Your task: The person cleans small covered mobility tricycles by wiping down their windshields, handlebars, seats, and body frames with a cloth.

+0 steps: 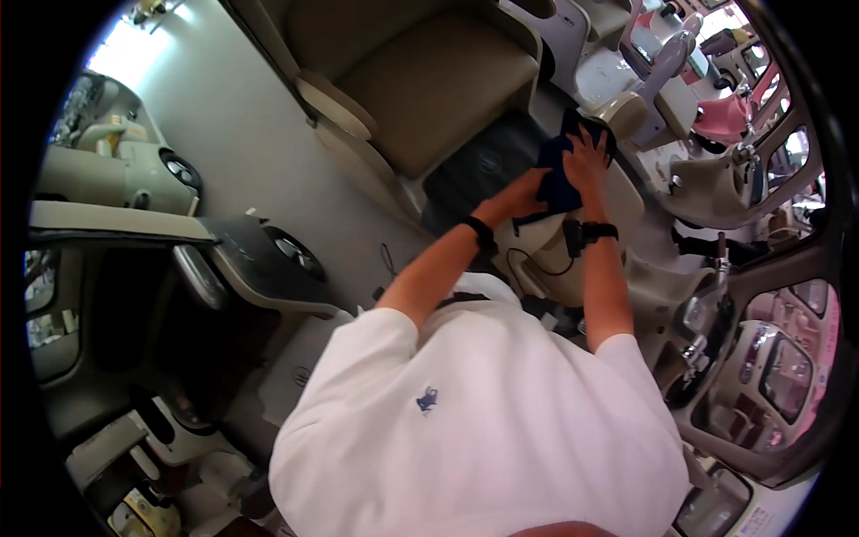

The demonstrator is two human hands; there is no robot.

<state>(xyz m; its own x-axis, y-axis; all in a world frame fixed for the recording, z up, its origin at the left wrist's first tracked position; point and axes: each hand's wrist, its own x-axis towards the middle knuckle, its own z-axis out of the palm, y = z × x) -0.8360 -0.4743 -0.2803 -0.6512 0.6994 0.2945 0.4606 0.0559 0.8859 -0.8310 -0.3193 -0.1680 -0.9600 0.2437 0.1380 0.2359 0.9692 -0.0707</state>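
A dark blue cloth lies bunched over the beige front part of a small vehicle. My right hand rests on the cloth with its fingers spread. At the cloth's left edge is my left hand, its thumb and fingers closing on the fabric. Black bands circle both wrists, and a thin dark cable hangs from the right one. Just left of the cloth is the dark grey floor mat, in front of the brown seat.
Another vehicle with an open door stands on the left. Several more vehicles crowd the right, including a pink one and a beige one with handlebars. Grey floor runs between the rows.
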